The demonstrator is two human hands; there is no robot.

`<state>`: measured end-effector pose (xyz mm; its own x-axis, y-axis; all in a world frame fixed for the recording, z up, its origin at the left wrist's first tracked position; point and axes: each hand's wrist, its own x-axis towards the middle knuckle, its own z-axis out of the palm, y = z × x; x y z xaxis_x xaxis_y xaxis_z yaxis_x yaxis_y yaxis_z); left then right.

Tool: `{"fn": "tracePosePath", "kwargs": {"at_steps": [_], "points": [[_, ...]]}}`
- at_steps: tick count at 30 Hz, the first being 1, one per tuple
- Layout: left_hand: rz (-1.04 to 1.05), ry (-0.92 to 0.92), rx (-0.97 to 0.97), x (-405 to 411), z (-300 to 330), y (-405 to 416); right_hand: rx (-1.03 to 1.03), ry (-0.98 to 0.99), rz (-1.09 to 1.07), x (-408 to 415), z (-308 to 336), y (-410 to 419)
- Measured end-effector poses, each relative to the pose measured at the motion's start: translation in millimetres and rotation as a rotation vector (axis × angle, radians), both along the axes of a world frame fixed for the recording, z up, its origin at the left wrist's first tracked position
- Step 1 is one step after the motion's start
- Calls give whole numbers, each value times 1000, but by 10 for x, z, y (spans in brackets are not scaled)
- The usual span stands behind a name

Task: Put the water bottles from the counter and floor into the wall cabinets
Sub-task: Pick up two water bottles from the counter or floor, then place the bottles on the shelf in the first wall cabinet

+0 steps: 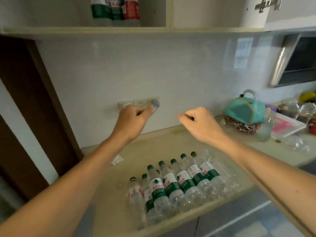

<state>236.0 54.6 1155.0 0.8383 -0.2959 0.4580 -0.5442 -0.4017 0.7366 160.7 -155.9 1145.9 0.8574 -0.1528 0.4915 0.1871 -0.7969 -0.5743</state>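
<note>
Seven water bottles (172, 185) are lying side by side on the bench (153, 147), caps pointing toward the wall. Above them both arms are reaching forward: the left hand (132, 119) is curling round something small and bluish, the right hand (199, 121) is closing on nothing. Three bottles (114, 10) are standing in the wall cabinet (169, 29).

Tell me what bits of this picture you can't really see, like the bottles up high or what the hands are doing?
All in the head view:
- Cabinet bottles: tops cut off by the upper edge.
- Left hand: curled fingers hide what it pinches; only a blurred bluish bit shows.
- Right hand: seems empty, but the palm faces away.
- Floor bottles: out of view.
- Counter bottles: label print too small and blurred.
</note>
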Motion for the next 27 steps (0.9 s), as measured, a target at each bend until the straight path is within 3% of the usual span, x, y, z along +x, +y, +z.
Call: {"fn": "tracePosePath", "kwargs": {"at_steps": [9, 16, 21, 27], "points": [[-137, 368, 118, -691, -2024, -945, 241, 382, -32, -818, -1967, -777], [-95, 596, 207, -1312, -3654, -1683, 366, 770, -37, -1360, -3645, -1708], [-7, 730, 246, -1519, -4690, -1978, 397, 884, -104, -1664, -4594, -2168], [101, 818, 365, -1581, -6363, -2168, 479, 974, -226, -1942, -6180, -2519]]}}
